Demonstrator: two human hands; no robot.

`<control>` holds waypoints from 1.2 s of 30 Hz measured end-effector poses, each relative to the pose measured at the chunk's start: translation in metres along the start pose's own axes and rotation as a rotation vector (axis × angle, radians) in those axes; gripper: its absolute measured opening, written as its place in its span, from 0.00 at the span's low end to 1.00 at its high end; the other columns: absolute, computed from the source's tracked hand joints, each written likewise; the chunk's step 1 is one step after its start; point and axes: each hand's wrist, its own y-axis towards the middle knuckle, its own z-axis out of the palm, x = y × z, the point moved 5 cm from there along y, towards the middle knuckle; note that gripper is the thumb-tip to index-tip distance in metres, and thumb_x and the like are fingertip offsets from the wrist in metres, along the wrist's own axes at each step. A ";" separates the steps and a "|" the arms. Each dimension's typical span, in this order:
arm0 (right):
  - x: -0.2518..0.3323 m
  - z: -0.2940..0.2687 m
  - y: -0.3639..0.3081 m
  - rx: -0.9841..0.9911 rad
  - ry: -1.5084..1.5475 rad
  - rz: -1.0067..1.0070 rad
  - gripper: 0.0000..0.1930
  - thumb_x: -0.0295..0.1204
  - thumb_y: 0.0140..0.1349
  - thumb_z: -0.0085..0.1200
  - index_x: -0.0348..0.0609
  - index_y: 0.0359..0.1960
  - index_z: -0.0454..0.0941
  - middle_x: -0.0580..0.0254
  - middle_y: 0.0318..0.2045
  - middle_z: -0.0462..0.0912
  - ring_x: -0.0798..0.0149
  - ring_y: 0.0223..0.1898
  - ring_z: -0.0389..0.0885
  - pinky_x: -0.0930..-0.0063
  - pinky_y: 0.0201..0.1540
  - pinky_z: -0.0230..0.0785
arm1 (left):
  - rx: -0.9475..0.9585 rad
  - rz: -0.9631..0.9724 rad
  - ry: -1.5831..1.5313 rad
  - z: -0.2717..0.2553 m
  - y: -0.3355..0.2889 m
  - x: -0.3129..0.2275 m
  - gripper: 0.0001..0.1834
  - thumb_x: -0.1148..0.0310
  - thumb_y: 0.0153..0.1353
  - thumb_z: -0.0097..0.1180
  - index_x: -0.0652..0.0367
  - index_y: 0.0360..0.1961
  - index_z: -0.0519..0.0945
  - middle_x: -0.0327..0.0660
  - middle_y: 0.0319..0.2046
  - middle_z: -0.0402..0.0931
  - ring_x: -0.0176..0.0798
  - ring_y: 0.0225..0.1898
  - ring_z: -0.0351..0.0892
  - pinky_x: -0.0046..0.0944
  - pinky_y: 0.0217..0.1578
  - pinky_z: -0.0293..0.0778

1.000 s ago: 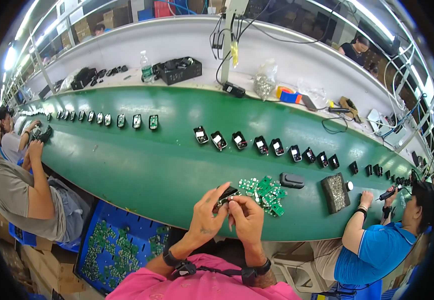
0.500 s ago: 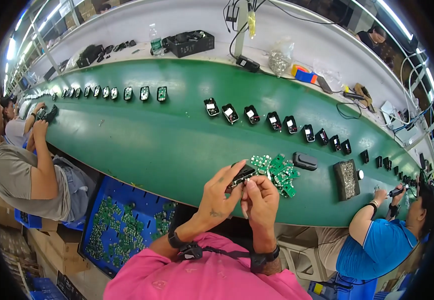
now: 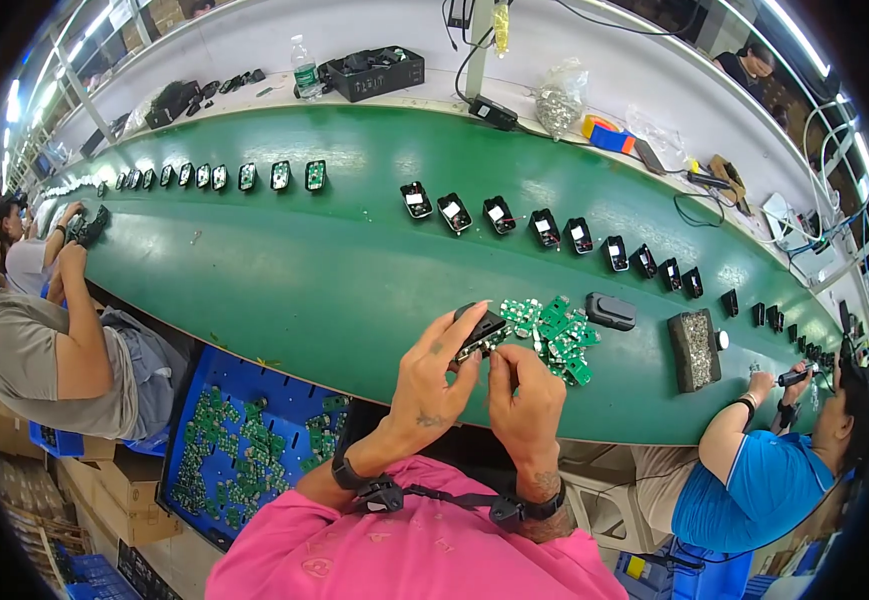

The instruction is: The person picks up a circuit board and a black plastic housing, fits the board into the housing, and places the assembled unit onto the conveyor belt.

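My left hand point(image 3: 434, 380) grips a small black plastic housing point(image 3: 481, 328) from the left, thumb and fingers wrapped around it. My right hand point(image 3: 524, 395) sits just right of it, its fingertips pinched against the housing's lower edge; what they pinch is too small to tell. Both hands hover over the near edge of the green conveyor belt point(image 3: 284, 270). A heap of small green circuit boards point(image 3: 554, 330) lies on the belt just beyond my hands.
A row of black housings point(image 3: 544, 228) runs across the belt. A black case point(image 3: 610, 311) and a tray of screws point(image 3: 695, 348) lie right of the boards. A blue bin of circuit boards point(image 3: 254, 440) stands below left. Seated workers flank me, left point(image 3: 44, 340) and right point(image 3: 764, 470).
My view has shifted a little, so the belt sits differently in frame. My hands stay together on the black housing, with only small finger movements.
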 end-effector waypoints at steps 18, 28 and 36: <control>-0.006 -0.001 0.008 0.155 0.017 0.033 0.01 0.20 0.63 0.56 0.37 0.35 0.78 0.51 0.24 0.81 0.51 0.23 0.81 0.63 0.25 0.69 | 0.068 0.176 0.300 0.004 0.000 -0.001 0.30 0.81 0.57 0.58 0.55 0.63 0.75 0.55 0.53 0.76 0.56 0.42 0.83 0.44 0.37 0.80; -0.045 0.005 -0.010 0.061 0.146 0.347 0.10 0.31 0.64 0.61 0.36 0.37 0.79 0.49 0.22 0.81 0.56 0.21 0.81 0.65 0.25 0.70 | 0.160 -0.200 -0.146 0.009 -0.005 0.048 0.28 0.76 0.59 0.60 0.58 0.63 0.74 0.46 0.52 0.79 0.36 0.43 0.82 0.34 0.42 0.78; -0.034 0.014 -0.028 0.148 0.068 0.225 0.08 0.31 0.64 0.60 0.37 0.33 0.80 0.49 0.26 0.82 0.50 0.25 0.83 0.60 0.28 0.73 | 0.286 -0.227 -0.088 0.015 -0.024 0.071 0.34 0.71 0.54 0.67 0.59 0.64 0.72 0.48 0.52 0.79 0.41 0.51 0.80 0.38 0.51 0.75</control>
